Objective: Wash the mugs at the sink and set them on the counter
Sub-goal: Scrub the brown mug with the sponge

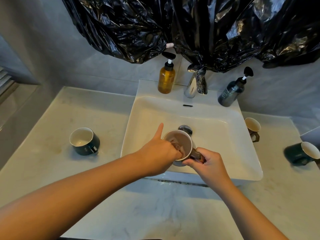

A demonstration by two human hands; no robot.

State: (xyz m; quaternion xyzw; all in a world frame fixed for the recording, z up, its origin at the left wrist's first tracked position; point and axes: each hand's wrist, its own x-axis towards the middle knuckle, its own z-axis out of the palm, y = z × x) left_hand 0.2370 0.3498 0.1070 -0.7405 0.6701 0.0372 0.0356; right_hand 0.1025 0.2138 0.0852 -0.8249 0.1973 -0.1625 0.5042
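Over the white sink my right hand grips the handle of a brown mug with a pale inside. My left hand has its fingers inside that mug and its thumb raised; the fingertips are blurred. A dark green mug stands on the counter to the left of the sink. To the right of the sink a second brown mug stands by the sink's edge, and another dark green mug lies further right.
At the back of the sink stand an amber pump bottle, a chrome tap partly covered by black plastic sheeting, and a dark pump bottle. The drain plug sits just behind the held mug.
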